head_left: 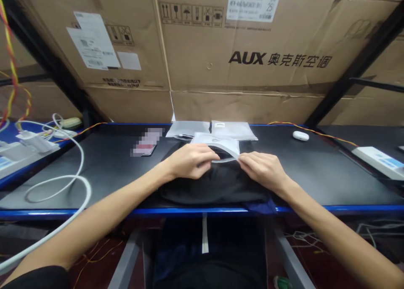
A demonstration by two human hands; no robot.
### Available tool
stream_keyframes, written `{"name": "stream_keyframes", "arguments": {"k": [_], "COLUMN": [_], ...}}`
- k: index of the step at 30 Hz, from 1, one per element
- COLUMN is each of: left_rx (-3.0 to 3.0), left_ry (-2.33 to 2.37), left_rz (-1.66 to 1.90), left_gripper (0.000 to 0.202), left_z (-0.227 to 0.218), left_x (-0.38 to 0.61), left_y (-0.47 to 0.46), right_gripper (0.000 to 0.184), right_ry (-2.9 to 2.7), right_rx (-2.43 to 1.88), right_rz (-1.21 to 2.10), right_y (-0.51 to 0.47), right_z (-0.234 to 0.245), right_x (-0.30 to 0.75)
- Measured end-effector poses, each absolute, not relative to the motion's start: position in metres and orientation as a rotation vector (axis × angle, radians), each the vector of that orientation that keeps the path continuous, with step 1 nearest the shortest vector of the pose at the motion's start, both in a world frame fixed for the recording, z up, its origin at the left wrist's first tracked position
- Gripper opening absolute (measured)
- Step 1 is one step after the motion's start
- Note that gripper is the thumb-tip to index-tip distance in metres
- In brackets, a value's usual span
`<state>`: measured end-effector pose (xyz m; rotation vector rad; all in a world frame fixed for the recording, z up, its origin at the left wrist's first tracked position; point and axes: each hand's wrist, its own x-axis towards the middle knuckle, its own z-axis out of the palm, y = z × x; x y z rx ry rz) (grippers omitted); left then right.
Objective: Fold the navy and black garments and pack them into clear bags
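Note:
A translucent white plastic pouch (232, 145) is held between my two hands, its mouth gaping towards me with something dark showing inside. My left hand (192, 159) pinches the pouch's left edge, fingers curled. On the right corner of the mouth, my right hand (263, 169) is closed in a pinch. Beneath the pouch and both hands lies a bundle of black cloth (214, 185) at the table's front edge. Just behind are two more pouches lying flat, one at the left (189, 129) and a labelled one at the right (235, 131).
On the black mat (110, 183) lie a phone (147, 143), partly blurred, and a small white case (300, 136). Power strips stand at the left (25, 152) and right (380, 160). A white cable (83, 183) loops near my left arm. Cardboard (202, 70) walls the back.

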<state>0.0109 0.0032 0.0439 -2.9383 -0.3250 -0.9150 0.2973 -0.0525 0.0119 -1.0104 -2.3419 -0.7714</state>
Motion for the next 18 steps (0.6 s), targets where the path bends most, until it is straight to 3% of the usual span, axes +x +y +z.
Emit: {"name": "stream_keyframes", "arguments": {"k": [3,10,14,18], "left_rx": [-2.889,-2.900,-2.885,-2.863], "left_ry": [-0.346,-0.873,-1.171,-1.071], "left_rz": [-0.779,-0.591,-0.513,-0.444], "left_gripper": [0.037,0.048,0.035,0.025], "left_z": [0.033,0.023,0.021,0.019], "left_x": [0.026,0.036,0.041,0.039], "left_y": [-0.003,0.008,0.008,0.013], "right_gripper": [0.019,0.022,0.024,0.022], "right_ry": [-2.335,-2.395,-2.434,-2.407], "right_rx": [-0.963,-0.909,-0.840,-0.831], "right_rz": [-0.720,-0.706,-0.735,-0.789], "right_y": [-0.053,-0.052,-0.051,-0.051], "right_z": [0.012,0.010,0.007,0.009], "right_x": [0.296,0.290,0.288,0.288]}}
